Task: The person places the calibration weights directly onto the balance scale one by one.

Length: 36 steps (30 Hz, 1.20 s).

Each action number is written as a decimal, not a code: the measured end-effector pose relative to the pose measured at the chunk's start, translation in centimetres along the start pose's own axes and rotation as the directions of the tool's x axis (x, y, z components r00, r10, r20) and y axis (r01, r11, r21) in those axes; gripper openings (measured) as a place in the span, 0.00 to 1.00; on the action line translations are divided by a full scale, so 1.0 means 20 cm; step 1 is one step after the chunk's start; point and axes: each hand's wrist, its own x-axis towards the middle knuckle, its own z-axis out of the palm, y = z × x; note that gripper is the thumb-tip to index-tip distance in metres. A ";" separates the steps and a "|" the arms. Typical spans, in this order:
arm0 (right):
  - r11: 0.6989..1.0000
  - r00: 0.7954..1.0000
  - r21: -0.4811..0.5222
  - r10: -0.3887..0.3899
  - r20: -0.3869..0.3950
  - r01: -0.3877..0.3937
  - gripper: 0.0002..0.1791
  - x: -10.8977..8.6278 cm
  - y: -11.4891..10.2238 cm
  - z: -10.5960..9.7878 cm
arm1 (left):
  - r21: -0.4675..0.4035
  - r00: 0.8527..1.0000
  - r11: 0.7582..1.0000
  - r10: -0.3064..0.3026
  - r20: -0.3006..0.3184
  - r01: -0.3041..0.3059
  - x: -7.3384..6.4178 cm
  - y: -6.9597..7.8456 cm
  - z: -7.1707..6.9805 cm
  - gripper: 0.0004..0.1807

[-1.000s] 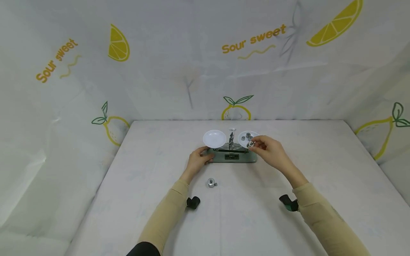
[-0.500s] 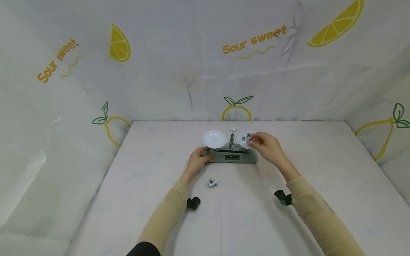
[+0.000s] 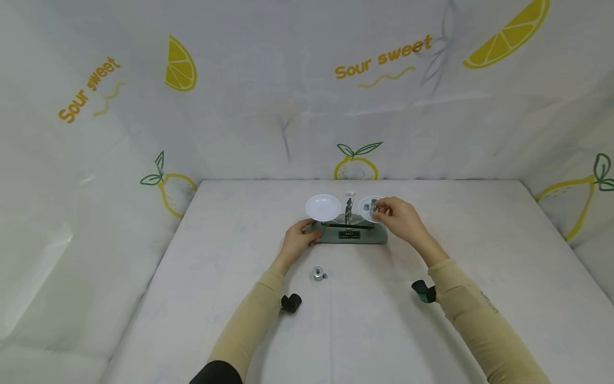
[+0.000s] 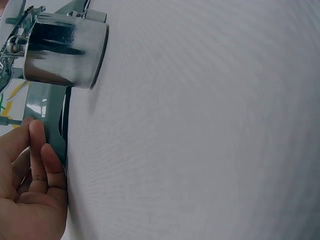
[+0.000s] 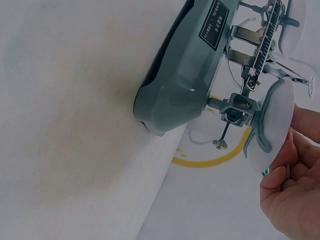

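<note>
A green balance scale (image 3: 364, 234) carries two white pans. At the base's left end my left hand (image 3: 295, 240) grips the casing, thumb in front; the left wrist view shows its curled fingers (image 4: 37, 150) against the base. The left pan (image 3: 323, 208) bears nothing. Over the right pan (image 3: 365, 215), my right hand (image 3: 403, 220) pinches a small metal balance weight (image 3: 376, 209), beside other small weights (image 3: 366, 207) lying there. From below, in the right wrist view, the pan (image 5: 280, 117) hides the weights, and my right hand (image 5: 292, 192) is right at its rim.
A larger cylindrical weight (image 3: 317, 273) stands on the white table (image 3: 364, 330) in front of the scale, a tiny weight (image 3: 325, 276) beside it. Black wrist mounts (image 3: 291, 303) jut from both sleeves. A lemon-printed sheet (image 3: 268, 106) hangs behind.
My right hand has moved left and inward, bringing the pinched weight from the right pan's front edge to among the other weights. The left hand stays on the base.
</note>
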 end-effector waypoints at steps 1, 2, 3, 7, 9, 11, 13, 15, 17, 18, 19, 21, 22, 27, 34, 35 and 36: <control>1.000 1.000 -0.002 0.001 0.003 -0.001 0.16 0.00 0.00 0.00 | 0.002 1.000 1.000 0.000 0.005 0.000 -0.02 0.02 0.00 0.28; 1.000 1.000 -0.004 0.004 0.007 -0.004 0.16 0.00 0.00 0.00 | 0.005 1.000 1.000 -0.002 0.008 0.002 -0.03 0.05 -0.01 0.28; 1.000 1.000 -0.006 0.009 0.009 -0.009 0.16 0.00 0.00 0.00 | 0.006 1.000 1.000 -0.002 0.010 0.002 -0.05 0.08 -0.01 0.27; 1.000 1.000 -0.013 0.007 0.016 -0.006 0.17 0.00 0.00 0.01 | -0.002 1.000 1.000 0.008 -0.005 -0.008 -0.07 0.11 -0.01 0.27; 1.000 1.000 -0.016 0.000 0.016 0.000 0.17 0.00 0.00 0.01 | -0.007 1.000 1.000 0.009 -0.017 -0.010 -0.04 0.06 0.00 0.27; 1.000 1.000 -0.020 -0.006 0.016 0.007 0.18 0.00 0.00 0.01 | -0.010 1.000 1.000 0.002 -0.027 -0.003 -0.01 0.01 0.01 0.27; 1.000 1.000 -0.022 -0.013 0.016 0.013 0.18 0.00 0.00 0.01 | -0.004 1.000 1.000 -0.002 -0.031 0.002 0.01 -0.02 0.01 0.28; 1.000 1.000 -0.022 -0.020 0.013 0.020 0.18 0.00 0.00 0.00 | 0.002 0.999 1.000 -0.006 -0.033 0.006 0.00 -0.02 0.01 0.28; 0.999 1.000 -0.018 -0.026 0.007 0.027 0.18 0.00 0.00 0.00 | 0.005 0.999 1.000 -0.007 -0.034 0.007 0.00 -0.01 0.01 0.27; 0.999 1.000 -0.018 -0.031 0.003 0.031 0.17 0.00 -0.01 0.00 | 0.008 0.999 1.000 -0.005 -0.035 0.005 0.00 -0.01 0.01 0.27; 0.999 0.999 -0.018 -0.034 -0.002 0.034 0.17 0.00 -0.01 0.00 | 0.009 0.999 1.000 -0.003 -0.035 0.003 0.00 -0.01 0.01 0.27; 0.999 0.999 -0.014 -0.045 -0.013 0.045 0.17 0.00 -0.01 -0.01 | 0.011 0.999 1.000 0.002 -0.035 -0.001 0.00 -0.01 0.01 0.27; 0.999 0.999 -0.015 -0.049 -0.017 0.049 0.17 0.00 -0.01 -0.01 | 0.012 0.999 1.000 0.004 -0.035 -0.004 0.00 -0.01 0.01 0.27; 0.998 0.998 -0.013 -0.060 -0.034 0.060 0.19 0.00 -0.02 -0.02 | 0.009 0.999 1.000 -0.003 -0.038 0.004 0.00 -0.02 0.01 0.27; 0.998 0.998 -0.016 -0.057 -0.039 0.056 0.20 -0.02 -0.03 -0.04 | 0.012 0.999 1.000 0.001 -0.042 0.000 -0.01 -0.01 0.01 0.27; 0.998 0.997 -0.015 -0.060 -0.043 0.059 0.20 -0.02 -0.03 -0.04 | 0.013 0.999 1.000 0.001 -0.042 0.000 -0.01 -0.01 0.01 0.27; 0.998 0.997 -0.011 -0.061 -0.045 0.061 0.20 -0.03 -0.03 -0.05 | 0.012 0.999 1.000 0.000 -0.043 0.000 -0.01 -0.01 0.01 0.27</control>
